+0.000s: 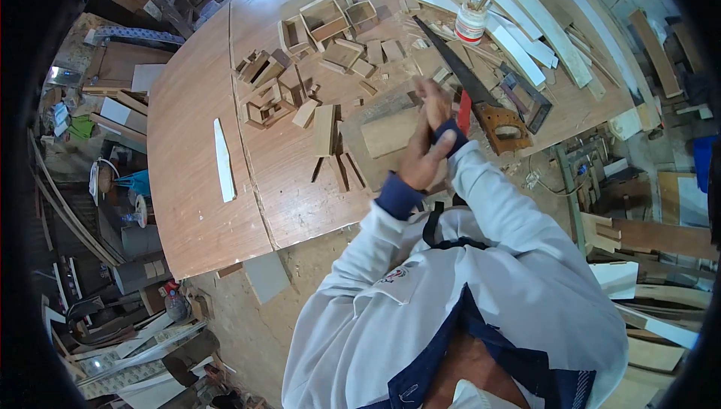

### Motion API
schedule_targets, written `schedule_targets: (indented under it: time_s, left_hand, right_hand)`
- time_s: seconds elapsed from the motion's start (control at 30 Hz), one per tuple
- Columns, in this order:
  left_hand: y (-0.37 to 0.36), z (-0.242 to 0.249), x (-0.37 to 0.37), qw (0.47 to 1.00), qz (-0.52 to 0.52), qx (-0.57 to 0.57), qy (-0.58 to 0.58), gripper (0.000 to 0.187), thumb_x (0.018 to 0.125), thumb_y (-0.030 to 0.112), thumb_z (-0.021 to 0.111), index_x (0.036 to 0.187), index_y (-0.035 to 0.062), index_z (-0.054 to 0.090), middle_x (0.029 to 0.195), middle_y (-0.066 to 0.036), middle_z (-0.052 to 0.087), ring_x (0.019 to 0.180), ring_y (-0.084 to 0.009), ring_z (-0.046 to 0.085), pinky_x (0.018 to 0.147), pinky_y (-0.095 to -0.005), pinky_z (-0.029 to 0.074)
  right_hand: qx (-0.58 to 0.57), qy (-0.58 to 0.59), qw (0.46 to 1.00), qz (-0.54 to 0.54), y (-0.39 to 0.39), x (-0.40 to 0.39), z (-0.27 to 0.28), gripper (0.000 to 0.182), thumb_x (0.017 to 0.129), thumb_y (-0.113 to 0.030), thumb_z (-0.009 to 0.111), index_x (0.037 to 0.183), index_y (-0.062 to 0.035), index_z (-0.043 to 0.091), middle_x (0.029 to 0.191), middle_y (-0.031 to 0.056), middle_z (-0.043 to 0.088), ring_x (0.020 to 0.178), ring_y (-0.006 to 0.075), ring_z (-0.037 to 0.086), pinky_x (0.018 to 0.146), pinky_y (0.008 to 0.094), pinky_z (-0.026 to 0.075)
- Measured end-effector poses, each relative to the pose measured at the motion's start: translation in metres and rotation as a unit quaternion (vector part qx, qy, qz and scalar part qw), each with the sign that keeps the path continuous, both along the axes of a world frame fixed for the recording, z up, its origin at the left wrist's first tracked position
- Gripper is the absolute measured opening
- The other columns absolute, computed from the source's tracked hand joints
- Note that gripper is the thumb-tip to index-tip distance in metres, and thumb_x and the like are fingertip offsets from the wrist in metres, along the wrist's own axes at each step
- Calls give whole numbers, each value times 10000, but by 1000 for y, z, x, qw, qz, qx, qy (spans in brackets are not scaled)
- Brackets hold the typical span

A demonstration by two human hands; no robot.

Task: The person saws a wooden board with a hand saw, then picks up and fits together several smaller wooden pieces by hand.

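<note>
My left hand [423,159] and my right hand [434,101] meet above the near part of the table, palm against palm. The left thumb stands apart from its stretched fingers, which lie along the right hand. Fingers of the right hand point away from me, also stretched, and no object shows between the hands. Beneath and left of them lies a flat wooden block [387,134] on a greyish board [360,155]. Just right of my hands is a red strip [464,113], partly covered by the sleeve. A handsaw [505,128] with a wooden handle lies beyond it.
Small wooden box frames [324,20] and offcuts sit on the brown table [191,206]. A white tub [471,24] holds thin sticks. Long pale boards [526,48] lie at the far right. A white pointed strip [223,161] lies left of a table seam.
</note>
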State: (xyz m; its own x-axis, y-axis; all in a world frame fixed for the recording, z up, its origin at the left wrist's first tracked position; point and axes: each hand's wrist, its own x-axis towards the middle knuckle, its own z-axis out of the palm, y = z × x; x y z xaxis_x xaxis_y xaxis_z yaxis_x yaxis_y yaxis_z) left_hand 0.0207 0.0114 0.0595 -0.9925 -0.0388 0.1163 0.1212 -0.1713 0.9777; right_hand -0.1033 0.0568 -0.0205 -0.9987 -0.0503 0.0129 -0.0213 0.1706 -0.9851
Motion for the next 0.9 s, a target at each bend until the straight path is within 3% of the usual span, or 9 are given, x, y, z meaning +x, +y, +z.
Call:
schedule_targets:
  time_s: [0.07,0.13,0.3,0.47,0.53,0.63,0.73,0.8,0.9]
  left_hand:
    - [-4,2,-12,998,-31,48,-14,681,980,367,500,1461,-45,252,1484,-142,331,1365,-213,303,1132,-324,214]
    - [-3,7,-31,993,-62,101,-27,747,973,419,493,1489,-25,186,1544,-150,232,1422,-219,213,1155,-326,154]
    - [0,32,-46,979,3,189,-70,673,1004,426,414,1470,-29,247,1499,-115,336,1373,-212,306,1124,-297,222]
    - [-3,20,-51,986,-9,132,-102,709,999,426,446,1479,-43,217,1504,-124,330,1361,-193,315,1097,-280,256]
    - [-3,15,-54,985,53,143,-76,627,956,437,522,1294,-91,491,1213,-111,571,1095,-182,528,979,-293,388]
    - [-5,19,-52,996,37,70,-40,680,986,408,482,1430,-80,320,1389,-150,465,1257,-216,441,1056,-312,322]
    - [-8,26,-44,999,40,35,-12,595,974,354,522,1366,-84,426,1298,-160,547,1215,-225,493,1044,-305,343]
    - [-15,43,-31,997,44,44,-36,540,960,320,551,1311,-84,479,1232,-153,586,1160,-219,532,1007,-302,380]
    - [-53,36,-18,994,8,63,-88,446,929,259,607,1221,-75,560,1109,-135,644,1037,-195,598,908,-292,451]
  right_hand:
    - [-152,-104,983,-13,1,9,31,434,953,-311,415,1206,8,564,1139,226,604,1085,378,549,982,404,418]
    - [-15,186,982,17,0,3,2,462,955,-289,419,1315,-6,478,1220,225,562,1160,375,501,1018,413,384]
    - [36,351,935,39,-8,-9,-46,594,970,-355,436,1472,-90,261,1544,213,178,1425,378,173,1159,434,183]
    - [54,313,948,-23,-11,-5,2,591,983,-361,413,1479,-85,247,1536,216,200,1427,381,163,1163,442,166]
    - [36,283,958,-35,-11,0,25,591,986,-364,404,1475,-70,249,1535,218,204,1431,376,157,1163,445,167]
    - [4,223,975,-20,-10,1,33,597,986,-366,379,1460,-26,250,1536,218,202,1424,380,177,1159,448,180]
    - [101,374,921,-34,-6,-26,3,593,987,-389,354,1420,15,326,1502,225,285,1402,370,245,1151,431,203]
    - [-10,96,995,7,6,-32,41,531,980,-364,386,1337,24,455,1442,226,390,1364,350,326,1137,400,237]
    - [10,58,997,42,12,-35,51,452,911,-295,545,1241,15,555,1298,215,544,1208,337,507,1024,373,387]
